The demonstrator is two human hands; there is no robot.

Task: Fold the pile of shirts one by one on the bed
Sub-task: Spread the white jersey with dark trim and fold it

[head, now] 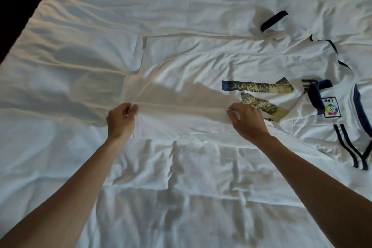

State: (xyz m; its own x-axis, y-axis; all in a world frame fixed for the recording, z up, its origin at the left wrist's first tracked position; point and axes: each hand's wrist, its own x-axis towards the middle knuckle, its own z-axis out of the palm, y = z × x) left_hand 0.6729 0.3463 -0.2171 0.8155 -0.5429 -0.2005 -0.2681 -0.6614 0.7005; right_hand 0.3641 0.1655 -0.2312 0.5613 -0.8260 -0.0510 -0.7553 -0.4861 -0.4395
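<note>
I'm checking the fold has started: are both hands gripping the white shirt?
Yes, the left hand and the right hand each pinch the near edge of the white shirt, lifting it off the bed.

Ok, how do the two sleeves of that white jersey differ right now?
The near sleeve lies folded over the jersey body, showing an LFP patch and dark stripes. The far sleeve sticks out onto the bed, bunched, cuff raised, no patch visible. Both are white with dark navy cuffs. Left hand and right hand pinch the jersey's near fold, not the sleeves.
</note>
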